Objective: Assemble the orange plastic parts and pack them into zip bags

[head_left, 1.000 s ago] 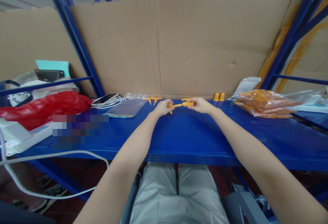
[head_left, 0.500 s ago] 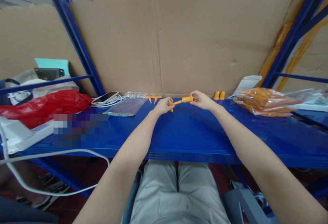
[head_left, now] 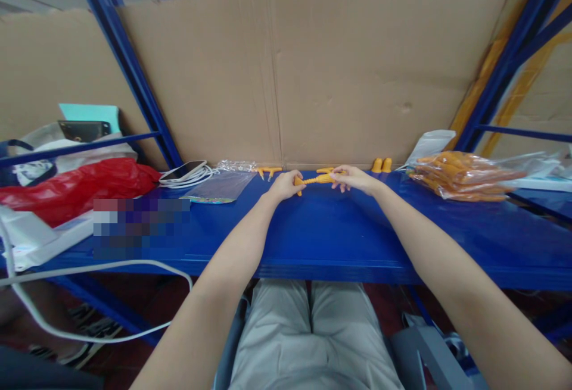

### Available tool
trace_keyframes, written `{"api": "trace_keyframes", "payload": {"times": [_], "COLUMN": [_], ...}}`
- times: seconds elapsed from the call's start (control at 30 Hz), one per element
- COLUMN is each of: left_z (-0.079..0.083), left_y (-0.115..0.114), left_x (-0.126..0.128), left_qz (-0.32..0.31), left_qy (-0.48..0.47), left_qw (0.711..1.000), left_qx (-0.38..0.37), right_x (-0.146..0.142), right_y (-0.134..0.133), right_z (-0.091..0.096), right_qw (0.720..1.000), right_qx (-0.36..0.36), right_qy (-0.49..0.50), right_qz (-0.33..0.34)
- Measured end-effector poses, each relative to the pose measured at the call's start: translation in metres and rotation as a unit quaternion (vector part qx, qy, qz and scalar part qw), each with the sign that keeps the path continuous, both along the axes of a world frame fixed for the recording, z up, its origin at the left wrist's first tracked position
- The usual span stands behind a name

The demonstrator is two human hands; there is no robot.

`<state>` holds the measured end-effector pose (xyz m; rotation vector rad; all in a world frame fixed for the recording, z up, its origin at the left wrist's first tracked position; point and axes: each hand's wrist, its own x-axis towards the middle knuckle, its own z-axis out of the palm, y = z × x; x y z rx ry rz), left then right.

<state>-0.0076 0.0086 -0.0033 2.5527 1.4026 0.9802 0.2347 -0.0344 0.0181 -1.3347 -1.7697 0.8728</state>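
Note:
Above the back of the blue shelf, my left hand (head_left: 286, 186) is closed around one end of an orange plastic part with a ribbed stem (head_left: 309, 182). That stem runs right to a wider orange section by my right hand (head_left: 353, 179). My right thumb and fingertips pinch the orange plastic there, with some lower fingers spread. A slim orange prong (head_left: 325, 170) sticks out leftward at the right hand, just above the stem; how it joins is too small to tell. Fingers hide both ends.
Left of my hands lie a branched orange piece (head_left: 269, 171), a clear plastic bag (head_left: 222, 186) and a white cable (head_left: 193, 174). Two orange caps (head_left: 381, 165) stand to the right, near a bag of orange parts (head_left: 456, 177). Cardboard (head_left: 357, 74) walls the back.
At my right hand, the broad orange body has turned, and a separate prong now shows above the stem. My right fingers have shifted and spread lower. My left hand stays nearly in place.

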Motion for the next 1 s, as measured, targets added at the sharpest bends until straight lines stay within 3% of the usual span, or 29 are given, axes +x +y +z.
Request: {"api": "trace_keyframes", "payload": {"times": [0.6,0.77,1.0], "left_z": [0.004,0.004,0.003], "left_y": [-0.007,-0.008,-0.006], "left_x": [0.003,0.004,0.004], "left_qz": [0.003,0.011,0.008], "left_qy": [0.007,0.012,0.02], "left_qw": [1.0,1.0,1.0], "left_qx": [-0.012,-0.016,-0.009], "right_x": [0.003,0.005,0.008], "right_y": [0.001,-0.003,-0.003], "right_z": [-0.005,-0.004,-0.005], "right_qw": [0.996,0.99,0.988], "right_qx": [-0.083,-0.12,-0.125], "right_qy": [0.017,0.073,0.082], "right_qz": [0.022,0.03,0.034]}}
